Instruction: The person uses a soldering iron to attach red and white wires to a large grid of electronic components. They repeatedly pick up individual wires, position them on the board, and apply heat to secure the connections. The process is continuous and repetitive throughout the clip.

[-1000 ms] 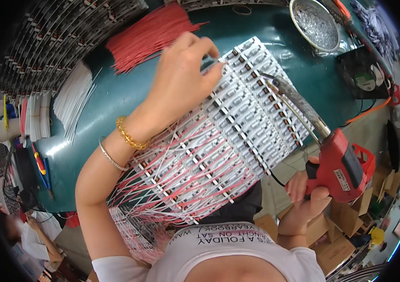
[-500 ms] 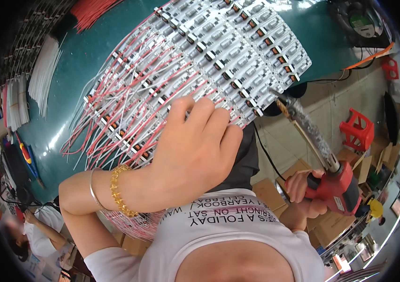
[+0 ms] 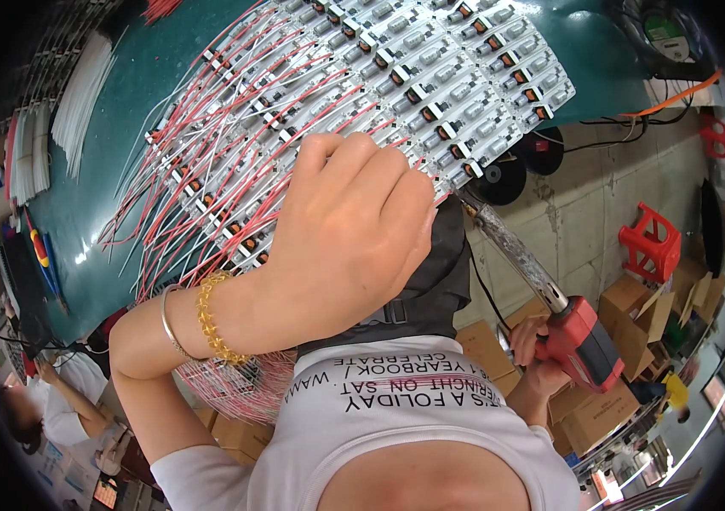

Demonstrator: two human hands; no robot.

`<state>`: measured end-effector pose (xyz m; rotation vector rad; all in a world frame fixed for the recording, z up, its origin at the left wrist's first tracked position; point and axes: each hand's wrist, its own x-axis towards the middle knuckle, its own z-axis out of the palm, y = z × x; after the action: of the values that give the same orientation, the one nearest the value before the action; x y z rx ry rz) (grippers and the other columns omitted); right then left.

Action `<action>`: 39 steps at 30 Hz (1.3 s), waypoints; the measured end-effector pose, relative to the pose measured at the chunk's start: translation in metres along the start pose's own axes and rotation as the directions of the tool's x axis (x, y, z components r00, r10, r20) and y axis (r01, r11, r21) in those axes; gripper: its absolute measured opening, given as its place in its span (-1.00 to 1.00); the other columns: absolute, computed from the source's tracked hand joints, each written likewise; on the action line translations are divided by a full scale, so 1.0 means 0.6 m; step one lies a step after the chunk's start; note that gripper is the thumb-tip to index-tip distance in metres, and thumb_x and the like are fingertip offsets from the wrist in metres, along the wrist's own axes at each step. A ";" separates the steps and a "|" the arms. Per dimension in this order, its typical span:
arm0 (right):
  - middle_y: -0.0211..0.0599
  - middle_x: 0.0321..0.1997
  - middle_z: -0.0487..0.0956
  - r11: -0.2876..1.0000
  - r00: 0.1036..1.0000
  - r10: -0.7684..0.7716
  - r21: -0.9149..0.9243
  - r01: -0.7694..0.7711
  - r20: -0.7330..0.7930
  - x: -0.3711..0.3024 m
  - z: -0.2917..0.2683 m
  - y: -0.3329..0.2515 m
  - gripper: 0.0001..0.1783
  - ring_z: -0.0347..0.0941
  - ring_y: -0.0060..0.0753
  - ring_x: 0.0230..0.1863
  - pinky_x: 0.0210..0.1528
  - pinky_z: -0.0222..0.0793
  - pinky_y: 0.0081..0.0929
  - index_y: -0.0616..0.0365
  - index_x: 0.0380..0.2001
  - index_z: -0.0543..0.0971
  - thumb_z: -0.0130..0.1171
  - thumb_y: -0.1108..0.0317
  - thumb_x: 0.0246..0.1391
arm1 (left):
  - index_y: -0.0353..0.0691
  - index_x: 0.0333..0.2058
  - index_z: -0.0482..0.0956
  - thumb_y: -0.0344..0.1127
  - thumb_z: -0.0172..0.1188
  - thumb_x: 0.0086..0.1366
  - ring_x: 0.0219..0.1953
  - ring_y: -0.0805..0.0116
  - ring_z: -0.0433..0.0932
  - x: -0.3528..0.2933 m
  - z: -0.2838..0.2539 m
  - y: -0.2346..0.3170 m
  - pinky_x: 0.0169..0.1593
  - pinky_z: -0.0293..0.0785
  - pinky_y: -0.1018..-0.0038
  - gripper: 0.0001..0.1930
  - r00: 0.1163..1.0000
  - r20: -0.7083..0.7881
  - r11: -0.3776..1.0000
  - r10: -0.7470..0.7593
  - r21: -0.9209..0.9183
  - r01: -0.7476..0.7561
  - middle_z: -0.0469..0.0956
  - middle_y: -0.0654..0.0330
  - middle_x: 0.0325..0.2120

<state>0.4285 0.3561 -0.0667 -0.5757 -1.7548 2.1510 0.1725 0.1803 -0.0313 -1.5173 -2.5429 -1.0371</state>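
A large panel of silvery circuit boards (image 3: 456, 77), set with small orange and black parts, lies across the bench edge in front of me. Thin red and white wires (image 3: 209, 153) fan out from its left half. Over the near side of the panel my left hand (image 3: 354, 226) is closed, its fingers curled down; the fingertips are hidden, so what they pinch does not show. On the right, my right hand (image 3: 537, 353) grips a red and black soldering gun (image 3: 588, 345). Its long, darkened metal barrel points up-left, the tip close to the panel's near right edge beside my left hand.
White wire bundles (image 3: 81, 102) lie on the green bench (image 3: 115, 187) at left, near a tool with a red and yellow handle (image 3: 39, 247). Below hangs a wired bundle (image 3: 239, 387). Cardboard boxes (image 3: 592, 417) and a red stool (image 3: 650, 243) stand right. Another person (image 3: 64, 396) sits left.
The soldering gun's tip has come left and down, from over the panel's right side to its near edge by my left hand. My left hand and the panel appear slightly higher in view.
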 end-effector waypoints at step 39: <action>-0.59 -0.81 0.27 0.997 0.995 0.015 0.074 -0.022 0.098 -0.013 -0.048 0.008 -0.15 0.18 -0.60 -0.79 -0.65 0.13 -0.59 0.22 0.03 0.28 0.07 -0.30 -0.11 | -0.24 -0.54 0.42 -0.47 0.22 -0.14 -0.45 0.28 0.31 0.000 -0.005 -0.008 -0.28 0.19 0.36 -0.85 1.000 0.011 0.999 0.027 -0.038 -0.027 0.31 0.22 -0.58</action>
<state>0.4493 0.3759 -0.0752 -0.4773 -1.7156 2.2820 0.1679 0.1772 -0.0314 -1.5672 -2.5171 -1.0824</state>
